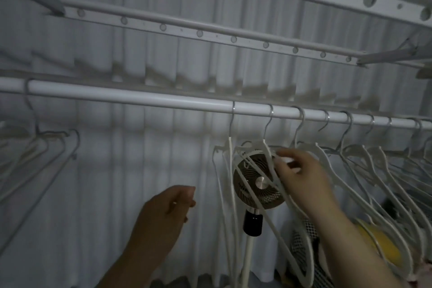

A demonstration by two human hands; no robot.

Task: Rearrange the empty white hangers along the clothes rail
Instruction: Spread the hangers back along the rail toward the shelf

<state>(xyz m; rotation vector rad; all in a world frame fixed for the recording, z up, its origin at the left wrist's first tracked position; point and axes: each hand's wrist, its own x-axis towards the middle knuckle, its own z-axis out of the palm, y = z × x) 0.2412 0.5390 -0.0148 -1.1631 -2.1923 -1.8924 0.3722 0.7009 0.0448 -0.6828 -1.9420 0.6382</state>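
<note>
**One hanger in the right hand, bare rail to the left**

The clothes rail (pixel 140 97) runs across the view, left to right, sloping slightly down toward the right. Most of the white hangers (pixel 354 147) crowd its right half, hooks over the bar and spaced unevenly. A smaller bunch (pixel 46 134) hangs at the far left. Between the two groups is a long stretch of rail with no hangers on it.

The right hand (pixel 297 175) is raised into the left end of the right-hand cluster. Its fingers are closed on the shoulder of the second hanger (pixel 268 148), just below its hook (the picture is blurred here, so the exact hold is hard to read). The left hand (pixel 168 208) is lower and well apart from it, loosely curled and holding nothing. It sits under the bare stretch, left of the first hook.

The open space lies to the left of the gripped hanger, along the rail's long axis, so any spreading move would likely slide that way. The right hand has the hanger — the left is nearer the gap and could receive it.

A fan (pixel 257 182) stands behind the hangers, in front of a pale curtain (pixel 117 159).
</note>
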